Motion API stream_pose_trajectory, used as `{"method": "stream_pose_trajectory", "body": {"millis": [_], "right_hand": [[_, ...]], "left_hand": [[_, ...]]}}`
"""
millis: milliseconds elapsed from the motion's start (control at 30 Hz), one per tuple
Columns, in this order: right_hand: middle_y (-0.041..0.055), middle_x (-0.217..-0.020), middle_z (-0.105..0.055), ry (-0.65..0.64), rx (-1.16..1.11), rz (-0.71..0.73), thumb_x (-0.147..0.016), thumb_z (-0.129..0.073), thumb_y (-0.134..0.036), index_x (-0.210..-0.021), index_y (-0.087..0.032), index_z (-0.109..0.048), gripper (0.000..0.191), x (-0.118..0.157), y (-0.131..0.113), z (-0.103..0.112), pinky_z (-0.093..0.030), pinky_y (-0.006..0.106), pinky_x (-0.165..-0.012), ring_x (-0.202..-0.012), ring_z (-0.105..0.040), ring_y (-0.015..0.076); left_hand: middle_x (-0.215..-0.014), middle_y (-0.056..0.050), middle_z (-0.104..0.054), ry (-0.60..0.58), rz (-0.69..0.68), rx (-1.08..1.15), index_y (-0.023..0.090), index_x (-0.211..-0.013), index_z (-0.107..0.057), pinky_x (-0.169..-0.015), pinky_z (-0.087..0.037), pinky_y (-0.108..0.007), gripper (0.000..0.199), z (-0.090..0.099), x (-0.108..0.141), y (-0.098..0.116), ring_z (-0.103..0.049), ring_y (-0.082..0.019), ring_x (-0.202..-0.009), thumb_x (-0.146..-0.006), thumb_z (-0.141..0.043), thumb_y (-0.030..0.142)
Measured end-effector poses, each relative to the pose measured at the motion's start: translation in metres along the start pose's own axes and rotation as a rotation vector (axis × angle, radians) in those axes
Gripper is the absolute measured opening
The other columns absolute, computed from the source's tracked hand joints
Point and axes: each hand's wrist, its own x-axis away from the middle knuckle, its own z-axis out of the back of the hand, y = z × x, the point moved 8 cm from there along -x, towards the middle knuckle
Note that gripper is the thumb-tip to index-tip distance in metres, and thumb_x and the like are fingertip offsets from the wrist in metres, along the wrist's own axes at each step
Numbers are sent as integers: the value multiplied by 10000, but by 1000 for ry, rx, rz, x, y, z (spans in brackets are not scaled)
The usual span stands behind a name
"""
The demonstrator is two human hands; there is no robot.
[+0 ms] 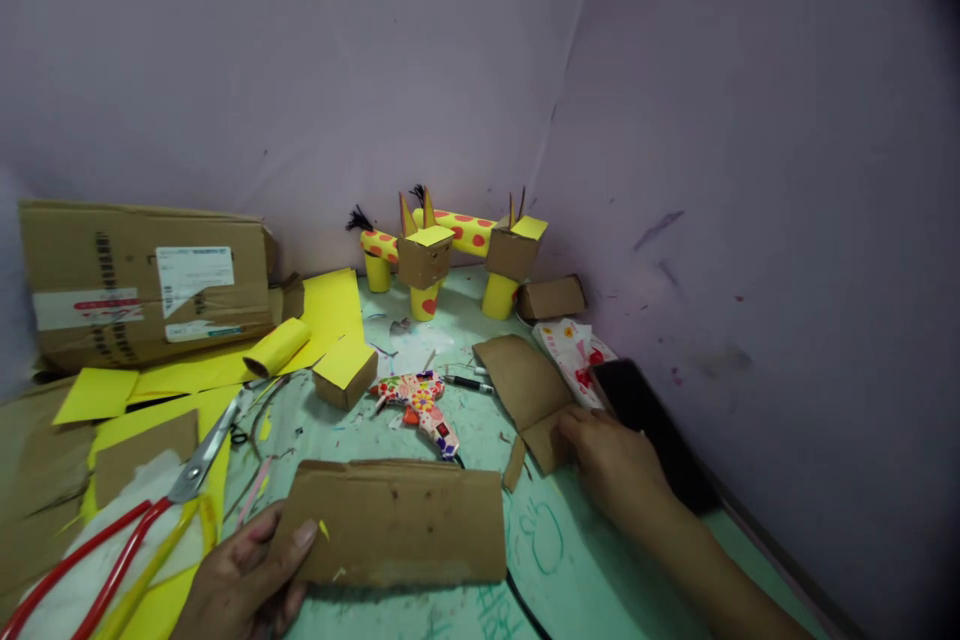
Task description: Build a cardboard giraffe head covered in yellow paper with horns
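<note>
Crosswise, long axis left to right, the cardboard panel [405, 525] sits pinched at its left end by the left hand [259, 565]; right hand [611, 455], beyond its far end, meets folded cardboard [525, 380], grip unclear.

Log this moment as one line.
left hand: holding cardboard panel; right hand: at folded cardboard; glue gun: lying on table
</note>
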Motion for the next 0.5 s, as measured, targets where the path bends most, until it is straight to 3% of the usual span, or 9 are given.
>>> {"method": "stream_pose_trajectory", "body": {"millis": [100, 167, 233, 300, 400, 500], "right_hand": [[59, -676, -652, -64, -37, -69, -696, -432, 18, -689, -195, -588, 264, 3, 2, 3, -213, 273, -470, -614, -605, 205], [46, -634, -621, -17, -95, -92, -719, -478, -91, -665, -205, -543, 142, 5, -3, 15, -221, 269, -454, -561, -573, 202], [14, -610, -570, 162, -389, -65, -715, -530, -189, -633, -214, -485, 97, 5, -16, 39, -295, 261, -466, -543, -526, 170], [-14, -574, -509, 221, -773, 25, -742, -530, -267, -685, -217, -499, 81, 3, -37, 52, -353, 242, -479, -523, -488, 141], [-40, -510, -440, 121, -1013, 23, -753, -537, -404, -798, -194, -592, 221, -2, -65, 48, -325, 232, -434, -468, -430, 129], [8, -604, -578, 40, -1060, 58, -742, -537, -443, -773, -173, -646, 293, -3, -80, 36, -377, 245, -499, -565, -520, 157]], "left_hand": [[-430, 77, -476, 0, -76, -3, 150, -721, -613, -329, -256, -129, 352, -6, 6, 10, -324, -22, -337, -534, -795, 386], [-454, 74, -488, -23, -110, 5, 143, -734, -613, -321, -223, -127, 327, -11, 10, 15, -323, -14, -326, -555, -782, 358], [-499, 64, -517, -47, -102, 10, 142, -736, -602, -322, -219, -127, 314, -14, 12, 16, -328, -6, -326, -570, -773, 346], [-507, 65, -514, -56, -97, 15, 142, -744, -597, -325, -213, -124, 309, -13, 12, 15, -327, -1, -325, -590, -761, 354], [-492, 67, -506, -76, -100, 25, 140, -765, -605, -324, -191, -121, 318, -12, 12, 12, -313, 6, -317, -608, -748, 377], [-473, 65, -503, -92, -104, 34, 136, -743, -608, -320, -176, -123, 338, -12, 12, 10, -308, 7, -307, -597, -747, 407]]}}
